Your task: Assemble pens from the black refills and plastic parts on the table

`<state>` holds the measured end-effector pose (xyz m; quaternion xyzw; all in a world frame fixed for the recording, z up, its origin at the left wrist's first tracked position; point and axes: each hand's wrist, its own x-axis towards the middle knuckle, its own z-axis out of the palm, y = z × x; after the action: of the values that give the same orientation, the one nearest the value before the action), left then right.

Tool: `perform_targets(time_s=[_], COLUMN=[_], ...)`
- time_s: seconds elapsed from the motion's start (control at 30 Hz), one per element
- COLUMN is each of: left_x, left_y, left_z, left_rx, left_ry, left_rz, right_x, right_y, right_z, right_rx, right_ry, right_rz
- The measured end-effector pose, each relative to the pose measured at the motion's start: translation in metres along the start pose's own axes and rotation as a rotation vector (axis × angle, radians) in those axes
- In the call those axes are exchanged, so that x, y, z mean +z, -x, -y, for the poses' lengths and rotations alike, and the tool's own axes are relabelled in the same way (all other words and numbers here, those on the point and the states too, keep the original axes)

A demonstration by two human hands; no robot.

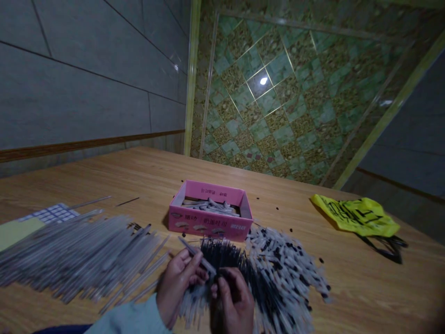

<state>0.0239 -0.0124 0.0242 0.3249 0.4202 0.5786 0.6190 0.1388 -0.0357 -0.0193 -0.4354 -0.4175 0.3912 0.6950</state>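
Observation:
My left hand (182,278) pinches a slim greyish, see-through tube (198,256) between thumb and fingers, tilted with its upper end pointing away to the left. At its lower end my right hand (233,297) is closed, its thumb and fingertips around something small and dark that is too blurred to name. Just beyond both hands lies a bundle of thin black sticks (225,254). Right of it spreads a heap of short whitish pieces with black ends (287,260). Behind the hands stands an open pink box (210,227), holding several greyish sticks (212,207).
Long clear tubes (79,257) are heaped on the wooden table (139,171) at the left, beside a blue checked cloth (52,213) and a pale yellow-green sheet (21,232). A yellow bag (358,215) with black print lies at the right. Small black bits are scattered about.

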Motion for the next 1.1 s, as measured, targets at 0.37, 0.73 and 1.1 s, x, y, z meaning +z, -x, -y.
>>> perform_targets(time_s=[0.37, 0.73, 1.1], left_x=[0.008, -0.003, 0.001], left_y=[-0.002, -0.005, -0.001], left_z=[0.014, 0.028, 0.028], left_rx=[0.119, -0.063, -0.097], left_ry=[0.223, 0.366, 0.294], left_rz=[-0.098, -0.141, -0.131], right_x=[-0.005, -0.002, -0.010], right_y=[-0.007, -0.002, -0.012], right_z=[-0.009, -0.009, -0.005], right_rx=[0.043, 0.169, 0.209], right_ry=[-0.304, -0.289, -0.193], right_rz=[0.027, 0.050, -0.038])
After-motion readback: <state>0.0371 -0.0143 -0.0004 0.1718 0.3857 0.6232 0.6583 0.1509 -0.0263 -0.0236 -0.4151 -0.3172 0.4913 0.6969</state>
